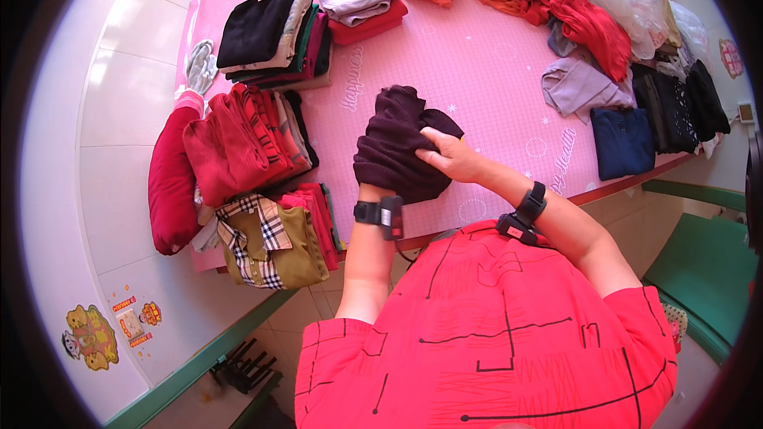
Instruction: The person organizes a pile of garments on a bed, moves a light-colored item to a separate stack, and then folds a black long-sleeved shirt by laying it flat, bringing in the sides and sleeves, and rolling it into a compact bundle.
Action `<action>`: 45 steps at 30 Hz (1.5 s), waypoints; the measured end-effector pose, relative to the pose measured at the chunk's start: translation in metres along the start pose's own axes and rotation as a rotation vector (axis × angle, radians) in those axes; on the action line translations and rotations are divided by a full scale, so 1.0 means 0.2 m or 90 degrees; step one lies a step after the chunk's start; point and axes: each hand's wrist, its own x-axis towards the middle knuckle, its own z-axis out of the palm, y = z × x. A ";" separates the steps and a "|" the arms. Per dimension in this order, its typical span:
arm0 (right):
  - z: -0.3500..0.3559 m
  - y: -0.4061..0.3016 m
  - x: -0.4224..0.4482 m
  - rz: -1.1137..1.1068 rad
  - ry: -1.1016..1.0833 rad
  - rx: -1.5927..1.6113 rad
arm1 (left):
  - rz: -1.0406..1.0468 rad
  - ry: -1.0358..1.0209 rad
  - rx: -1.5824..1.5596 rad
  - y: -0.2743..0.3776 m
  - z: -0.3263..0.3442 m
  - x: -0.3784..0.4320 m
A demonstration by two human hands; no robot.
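Note:
A dark maroon knit garment (396,143) is bunched over the pink table cover, before my body. My left hand is hidden inside or under its folds; only the left wrist (374,192) shows, with a black strap device below it. From the right side, the thumb and fingers of my right hand (450,155) grip the garment's edge. Part of the cloth stands up in a loose bundle beyond the hands. A second black strap device (524,214) is around my right forearm.
Folded red clothes (229,143) and an olive shirt with plaid collar (280,244) lie left. Behind them is a dark-topped folded stack (256,30). Right are a navy folded garment (623,143), a lilac garment (584,86) and plastic bags (632,9). A green chair (703,274) stands lower right.

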 end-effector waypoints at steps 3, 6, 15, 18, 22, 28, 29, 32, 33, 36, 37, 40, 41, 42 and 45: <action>0.05 0.02 -0.01 0.024 -0.001 0.018 | -0.030 0.021 -0.087 -0.02 -0.03 0.05; 0.04 0.01 0.03 -0.016 0.002 -0.040 | 0.095 -0.016 0.618 0.03 -0.06 0.04; -0.02 0.00 0.04 0.015 -0.123 -0.038 | 0.076 0.013 0.672 0.18 0.03 0.03; 0.03 -0.02 0.03 0.000 -0.160 0.043 | 0.086 0.052 0.574 0.21 0.05 0.02; 0.06 -0.03 0.04 0.016 -0.181 0.051 | 0.050 0.074 0.223 0.28 0.04 0.03; 0.10 -0.03 0.05 0.013 -0.231 0.045 | 0.037 0.057 -0.055 0.40 0.09 0.06; 0.11 -0.05 0.06 0.012 -0.254 0.068 | 0.039 0.056 -0.082 0.41 0.10 0.06; 0.10 -0.06 0.07 -0.001 -0.224 0.086 | 0.050 0.046 -0.153 0.44 0.13 0.06; 0.08 -0.06 0.08 -0.042 -0.175 -0.022 | 0.053 0.044 -0.176 0.45 0.15 0.06; 0.04 -0.08 0.14 0.032 0.111 -0.145 | 0.068 0.040 -0.232 0.49 0.22 0.06; 0.03 -0.10 0.15 0.029 0.177 -0.199 | 0.060 0.033 -0.253 0.49 0.24 0.07; 0.00 0.01 0.18 -0.037 0.135 -0.220 | 0.007 0.000 -0.323 0.51 0.25 0.07; -0.01 0.04 0.17 -0.095 0.105 -0.283 | -0.024 -0.016 -0.352 0.51 0.24 0.08; -0.01 0.02 0.17 -0.154 0.071 -0.344 | -0.032 -0.019 -0.358 0.49 0.23 0.06; -0.02 -0.07 0.17 -0.009 -0.093 -0.008 | -0.051 -0.016 -0.314 0.42 0.19 0.04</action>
